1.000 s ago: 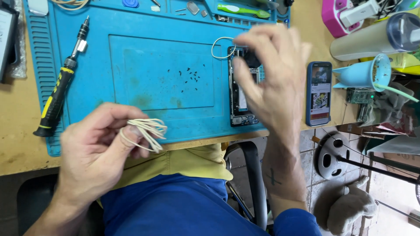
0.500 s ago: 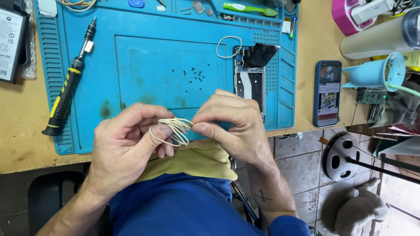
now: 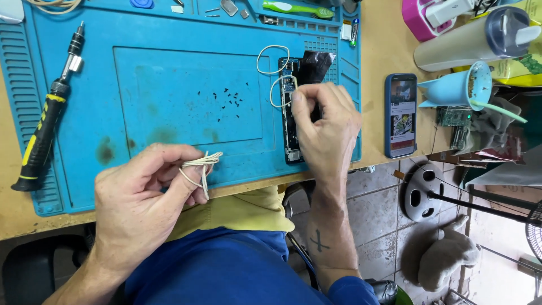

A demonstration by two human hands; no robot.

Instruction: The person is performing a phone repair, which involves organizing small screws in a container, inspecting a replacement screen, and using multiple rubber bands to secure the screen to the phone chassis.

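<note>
My left hand point(image 3: 144, 195) pinches a small bunch of pale rubber bands point(image 3: 199, 169) at the near edge of the blue work mat point(image 3: 164, 90). My right hand point(image 3: 327, 127) rests over an opened phone point(image 3: 291, 107) on the mat's right side and holds a single rubber band point(image 3: 276, 93) between thumb and fingertip at the phone's upper part. Another loose rubber band point(image 3: 270, 58) lies just above it. A cluster of tiny black screws point(image 3: 224, 97) sits in the mat's middle. The hand covers the phone's lower right half.
A black and yellow screwdriver point(image 3: 48, 113) lies on the mat's left ribs. A second phone point(image 3: 401, 116) with a lit screen lies right of the mat. A light blue cup point(image 3: 460, 85), a tumbler point(image 3: 474, 36) and a green toothbrush point(image 3: 296, 8) stand farther off.
My right hand left the bunch held at my left hand and moved up and right to the opened phone, carrying one rubber band. My left hand stayed low with the bunch.
</note>
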